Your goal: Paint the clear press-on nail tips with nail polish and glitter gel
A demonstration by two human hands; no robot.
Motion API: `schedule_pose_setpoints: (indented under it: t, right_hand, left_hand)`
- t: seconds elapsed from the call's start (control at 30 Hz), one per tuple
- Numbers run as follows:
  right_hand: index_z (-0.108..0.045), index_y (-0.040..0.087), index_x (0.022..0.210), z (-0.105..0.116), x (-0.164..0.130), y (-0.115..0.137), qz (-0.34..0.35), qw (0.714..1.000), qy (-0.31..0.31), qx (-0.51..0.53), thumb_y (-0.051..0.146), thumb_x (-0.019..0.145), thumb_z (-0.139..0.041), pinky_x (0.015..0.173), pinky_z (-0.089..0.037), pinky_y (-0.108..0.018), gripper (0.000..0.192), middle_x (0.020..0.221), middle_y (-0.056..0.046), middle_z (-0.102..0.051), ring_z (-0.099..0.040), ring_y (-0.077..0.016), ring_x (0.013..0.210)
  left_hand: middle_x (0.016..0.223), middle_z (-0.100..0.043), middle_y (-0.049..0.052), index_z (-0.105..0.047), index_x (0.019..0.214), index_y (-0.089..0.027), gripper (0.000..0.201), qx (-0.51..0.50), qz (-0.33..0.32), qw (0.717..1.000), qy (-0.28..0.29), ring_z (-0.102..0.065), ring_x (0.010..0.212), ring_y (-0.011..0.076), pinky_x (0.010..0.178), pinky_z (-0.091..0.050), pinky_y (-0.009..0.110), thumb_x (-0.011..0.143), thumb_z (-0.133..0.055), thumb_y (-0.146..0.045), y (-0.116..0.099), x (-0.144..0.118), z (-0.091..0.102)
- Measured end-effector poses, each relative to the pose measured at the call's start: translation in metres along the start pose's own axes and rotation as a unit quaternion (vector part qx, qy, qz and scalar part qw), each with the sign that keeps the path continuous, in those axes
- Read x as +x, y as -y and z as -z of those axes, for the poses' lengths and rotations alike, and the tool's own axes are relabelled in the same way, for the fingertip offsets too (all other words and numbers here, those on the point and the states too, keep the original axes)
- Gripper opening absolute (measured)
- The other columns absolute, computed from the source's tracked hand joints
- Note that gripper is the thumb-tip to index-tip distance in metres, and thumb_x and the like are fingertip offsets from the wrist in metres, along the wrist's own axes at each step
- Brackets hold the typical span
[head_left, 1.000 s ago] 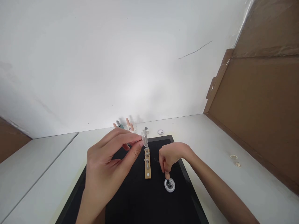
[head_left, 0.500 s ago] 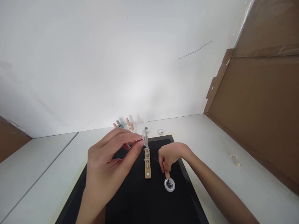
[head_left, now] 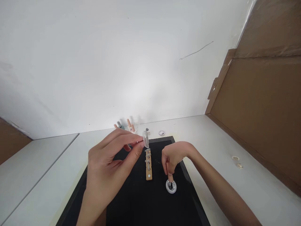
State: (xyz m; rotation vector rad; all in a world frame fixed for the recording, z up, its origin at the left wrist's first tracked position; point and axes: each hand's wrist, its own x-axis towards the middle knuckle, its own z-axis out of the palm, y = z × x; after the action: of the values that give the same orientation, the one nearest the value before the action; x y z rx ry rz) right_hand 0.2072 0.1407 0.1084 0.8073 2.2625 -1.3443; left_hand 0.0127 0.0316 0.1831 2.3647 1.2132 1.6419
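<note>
Over black mat (head_left: 141, 204), left hand (head_left: 110, 169) pinches clear nail tip (head_left: 145, 139) above wooden strip (head_left: 148, 164); right hand (head_left: 174, 157), curled, index finger dipping into small jar (head_left: 171, 186).

Two bare hands work over one black rectangular mat (head_left: 141, 201). On it lie one tan wooden strip (head_left: 148, 168) and one small round white dish (head_left: 171, 186). Several small nail-polish bottles (head_left: 128, 125) stand behind; their number is unclear.

matt black mat (head_left: 141, 201), cloth-like; pale wooden strip (head_left: 148, 168) with small shiny metal bits; clear glossy plastic piece (head_left: 145, 139); round glossy white dish (head_left: 171, 186); smooth white tabletop (head_left: 223, 157); brown cardboard panel (head_left: 263, 110), matt.
</note>
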Motion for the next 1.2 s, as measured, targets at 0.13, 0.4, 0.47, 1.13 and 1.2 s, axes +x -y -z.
schedule_pose_setpoints:
  t: [0.13, 0.4, 0.47, 1.13, 1.2]
  right_hand:
    - [-0.077, 0.013, 0.088, 0.001, -0.024, 0.004, 0.098, 0.993, -0.032, 0.055, 0.023, 0.077, -0.070, 0.077, -0.051, -0.024, 0.016, 0.084, -0.004, -0.080, -0.072, -0.0199, 0.091]
    - [-0.078, 0.019, 0.093, -0.008, -0.072, 0.025, 0.369, 0.826, -0.355, 0.237, 0.026, 0.079, -0.076, 0.067, -0.056, -0.028, 0.016, 0.078, -0.004, -0.077, -0.073, -0.0172, 0.076]
    - [-0.079, 0.023, 0.090, -0.014, -0.078, 0.032, 0.385, 0.772, -0.418, 0.285, 0.027, 0.077, -0.079, 0.059, -0.055, -0.024, 0.014, 0.075, -0.002, -0.076, -0.070, -0.0138, 0.067]
    - [-0.080, 0.026, 0.088, -0.027, -0.085, 0.070, 0.400, 0.724, -0.482, 0.289, 0.028, 0.078, -0.078, 0.048, -0.056, -0.023, 0.011, 0.067, -0.001, -0.074, -0.066, -0.0129, 0.055]
    - [-0.080, 0.027, 0.089, -0.027, -0.087, 0.072, 0.401, 0.725, -0.490, 0.272, 0.027, 0.078, -0.078, 0.048, -0.055, -0.023, 0.010, 0.068, -0.001, -0.073, -0.065, -0.0125, 0.055]
  left_hand:
    - [0.079, -0.064, -0.005, -0.066, 0.086, -0.027, 0.024, 0.009, 0.001, 1.000, 0.003, -0.057, 0.066, 0.0114, 0.060, -0.047, 0.026, 0.083, -0.065, -0.003, 0.001, -0.001, 0.002]
    - [0.076, -0.066, -0.003, -0.067, 0.084, -0.025, 0.021, -0.014, 0.014, 1.000, 0.019, -0.058, 0.064, 0.0119, 0.060, -0.049, 0.025, 0.083, -0.064, -0.004, 0.004, 0.006, 0.005]
    - [0.074, -0.066, -0.003, -0.067, 0.084, -0.025, 0.021, -0.040, 0.018, 0.999, 0.030, -0.059, 0.064, 0.0118, 0.058, -0.049, 0.024, 0.082, -0.064, -0.004, 0.003, 0.008, 0.006]
    - [0.066, -0.065, -0.003, -0.069, 0.077, -0.025, 0.021, -0.143, 0.067, 0.983, 0.095, -0.059, 0.057, 0.0111, 0.052, -0.050, 0.021, 0.079, -0.066, -0.004, -0.012, 0.014, 0.022]
    - [0.065, -0.065, -0.003, -0.068, 0.076, -0.025, 0.021, -0.143, 0.067, 0.983, 0.095, -0.059, 0.057, 0.0109, 0.051, -0.049, 0.020, 0.079, -0.066, -0.004, -0.012, 0.014, 0.023]
